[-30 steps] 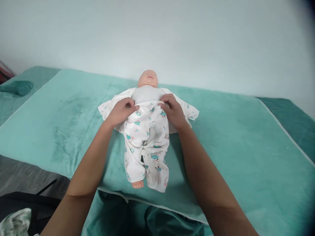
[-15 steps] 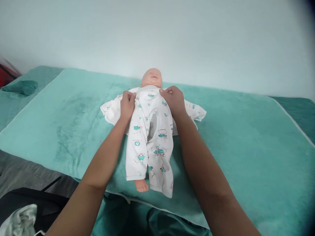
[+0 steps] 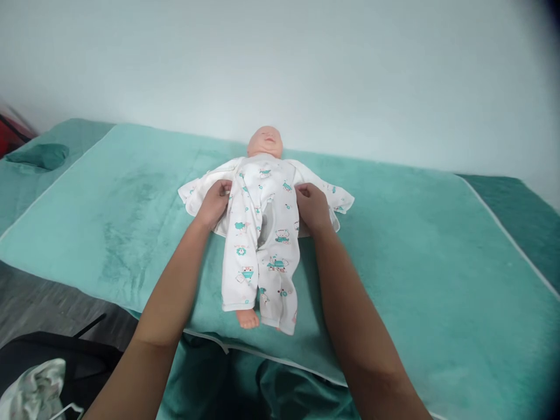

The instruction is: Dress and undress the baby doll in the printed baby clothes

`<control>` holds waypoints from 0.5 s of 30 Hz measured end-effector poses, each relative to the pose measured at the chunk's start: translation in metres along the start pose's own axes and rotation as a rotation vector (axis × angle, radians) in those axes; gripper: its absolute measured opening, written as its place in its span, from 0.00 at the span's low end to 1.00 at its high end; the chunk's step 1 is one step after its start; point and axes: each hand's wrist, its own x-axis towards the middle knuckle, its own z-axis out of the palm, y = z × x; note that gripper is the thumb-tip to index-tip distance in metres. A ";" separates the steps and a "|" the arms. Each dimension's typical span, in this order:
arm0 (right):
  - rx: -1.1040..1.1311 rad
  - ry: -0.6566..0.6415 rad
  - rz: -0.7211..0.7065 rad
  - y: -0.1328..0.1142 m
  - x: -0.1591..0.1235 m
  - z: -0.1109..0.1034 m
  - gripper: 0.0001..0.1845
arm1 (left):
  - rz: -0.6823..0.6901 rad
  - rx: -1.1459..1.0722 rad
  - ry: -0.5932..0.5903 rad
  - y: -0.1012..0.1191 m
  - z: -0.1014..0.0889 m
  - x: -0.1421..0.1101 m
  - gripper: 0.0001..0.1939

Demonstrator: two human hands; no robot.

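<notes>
A baby doll (image 3: 265,142) lies on its back on a teal towel (image 3: 131,204), head towards the wall. It wears a white printed sleepsuit (image 3: 262,245) that covers its chest and legs; one bare foot (image 3: 247,318) sticks out at the bottom. My left hand (image 3: 214,203) rests at the doll's left side with its fingers curled on the sleepsuit's edge. My right hand (image 3: 311,206) lies against the other side, fingers curled on the fabric there. The sleeves spread out flat to both sides.
The towel covers a teal-sheeted bed (image 3: 516,216) against a pale wall. A folded teal cloth (image 3: 41,156) lies at the far left. A black chair with a crumpled light cloth (image 3: 32,394) stands at the lower left, over grey floor.
The sleepsuit front went from the doll's waist up over its chest to the neck. My hands then slid back down from the shoulders to the doll's sides.
</notes>
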 end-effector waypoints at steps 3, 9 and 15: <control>0.145 -0.171 0.121 0.008 -0.005 -0.008 0.13 | -0.180 -0.046 -0.014 0.006 0.000 -0.007 0.12; 0.368 -0.349 0.191 -0.001 -0.011 -0.016 0.17 | -0.307 -0.046 -0.053 0.013 -0.002 -0.021 0.14; 0.378 -0.468 0.194 -0.005 -0.012 -0.021 0.19 | -0.325 -0.066 -0.187 0.021 -0.011 -0.037 0.19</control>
